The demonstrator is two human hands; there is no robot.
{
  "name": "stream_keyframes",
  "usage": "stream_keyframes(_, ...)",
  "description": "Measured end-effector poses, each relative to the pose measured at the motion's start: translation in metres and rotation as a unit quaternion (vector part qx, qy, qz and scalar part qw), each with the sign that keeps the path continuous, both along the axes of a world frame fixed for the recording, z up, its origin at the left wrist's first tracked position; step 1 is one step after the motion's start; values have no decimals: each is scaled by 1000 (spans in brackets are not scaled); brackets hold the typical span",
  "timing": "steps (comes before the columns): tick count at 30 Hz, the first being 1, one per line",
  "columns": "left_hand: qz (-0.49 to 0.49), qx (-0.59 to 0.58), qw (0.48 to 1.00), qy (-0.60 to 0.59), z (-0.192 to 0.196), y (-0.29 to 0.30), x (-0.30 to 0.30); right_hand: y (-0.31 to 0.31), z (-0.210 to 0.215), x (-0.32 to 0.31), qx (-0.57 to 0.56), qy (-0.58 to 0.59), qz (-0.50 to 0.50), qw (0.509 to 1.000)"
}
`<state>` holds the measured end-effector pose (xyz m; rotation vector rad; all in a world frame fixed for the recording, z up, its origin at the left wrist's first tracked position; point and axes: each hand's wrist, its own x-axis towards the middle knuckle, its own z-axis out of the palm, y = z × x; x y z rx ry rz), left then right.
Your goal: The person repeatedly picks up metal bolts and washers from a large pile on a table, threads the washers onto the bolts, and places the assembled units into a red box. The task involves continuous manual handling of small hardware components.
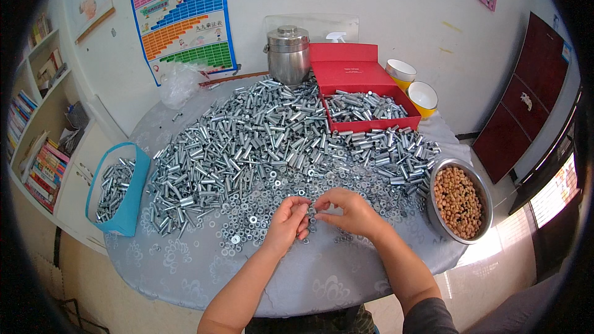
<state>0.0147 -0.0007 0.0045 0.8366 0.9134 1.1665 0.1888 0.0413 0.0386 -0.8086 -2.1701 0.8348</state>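
Over the near edge of a pile of metal parts, my two hands meet fingertip to fingertip. My left hand (288,222) is closed, its fingers curled and the thumb pressed toward the right hand. With thumb and forefinger, my right hand (348,211) pinches a small silvery metal piece (311,211) between the hands; it is too small to tell its exact kind. Loose washers (253,219) lie around and beneath the hands. Beyond them spreads a broad heap of metal sleeves and bolts (247,142).
A red box (371,125) and a light-blue bin (133,210) hold metal parts. At right stands a steel bowl (487,210) of tan rounded pieces. A lidded steel pot (288,55), yellow-and-white bowls (423,95) and a clear plastic bag (181,83) sit at the back of the cloth-covered table (185,272).
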Motion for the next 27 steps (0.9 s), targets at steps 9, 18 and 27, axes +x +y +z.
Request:
stream_keyframes(9,0,22,1000,12,1,-2,3,-4,-2,-4,-109,-58,-101,987)
stream_keyframes(18,41,18,999,-4,1,-1,-1,0,-9,-3,-175,23,-40,984)
stream_keyframes(27,45,16,999,-3,-1,-1,-1,0,-9,-3,-202,63,-9,977)
